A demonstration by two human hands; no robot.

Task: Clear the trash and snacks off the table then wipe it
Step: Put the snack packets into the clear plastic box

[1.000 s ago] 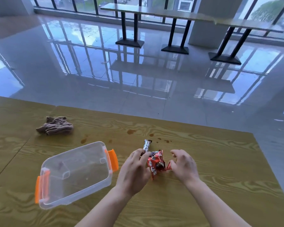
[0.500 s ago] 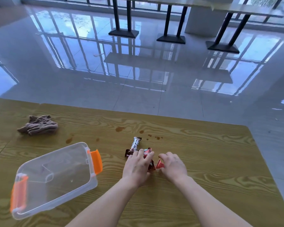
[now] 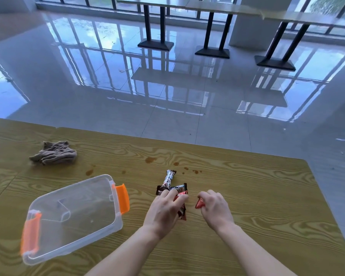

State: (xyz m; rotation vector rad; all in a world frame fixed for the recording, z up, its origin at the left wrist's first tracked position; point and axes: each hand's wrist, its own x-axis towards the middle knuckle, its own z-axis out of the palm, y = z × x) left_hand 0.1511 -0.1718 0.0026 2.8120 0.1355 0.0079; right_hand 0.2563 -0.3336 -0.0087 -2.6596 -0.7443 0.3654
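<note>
On the wooden table [image 3: 247,196] lie several snack wrappers: a silver-brown bar [image 3: 169,178] and dark wrappers [image 3: 179,188] beside it. My left hand [image 3: 164,211] lies on top of the red and dark wrappers, fingers curled over them. My right hand [image 3: 215,207] pinches a small red wrapper [image 3: 199,204] just to the right. A clear plastic box [image 3: 74,214] with orange clips stands to the left of my hands, with nothing in it. A crumpled brown cloth [image 3: 54,153] lies at the far left. Brown spill spots [image 3: 150,159] mark the table behind the snacks.
The table's far edge runs across the middle of the view, with its right edge close to my right hand. Beyond lies a glossy tiled floor [image 3: 167,86], with black table legs [image 3: 155,44] near the windows.
The wrapper bundle held up between both hands a second ago now lies on the table. My hands have drawn apart, the right one taking a small red wrapper with it.
</note>
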